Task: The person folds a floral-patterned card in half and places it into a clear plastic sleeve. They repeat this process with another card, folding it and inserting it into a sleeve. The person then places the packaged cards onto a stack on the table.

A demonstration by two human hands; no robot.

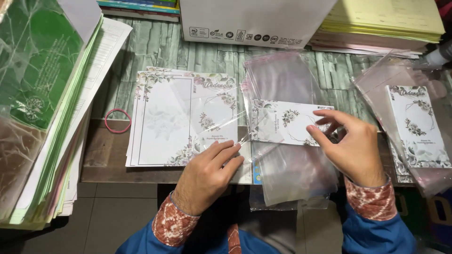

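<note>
Nearest the camera: blue sleeves w/ red-patterned cuffs, both hands over the table edge. Left hand (pixel 207 175) lies palm-down, fingers together & extended, fingertips pressing the open end of a clear plastic sleeve (pixel 221 129) onto the stack of floral cards (pixel 162 123). Right hand (pixel 351 143) is partly curled – thumb & forefinger pinch the right end of a folded floral invitation card (pixel 282 123), held level just above a pile of clear plastic bags (pixel 287 164); card sits btwn the two hands, its left end near the sleeve's mouth, can't tell if it's inside yet. Left of the card stack – a pink rubber band (pixel 117 121) on the wood-pattern table (pixel 160 47). Far right: bagged cards (pixel 416 124). Far left: tall stack of green-printed sheets (pixel 42 108). At the back, a white cardboard box (pixel 249 19) & yellow paper pile (pixel 386 19).
</note>
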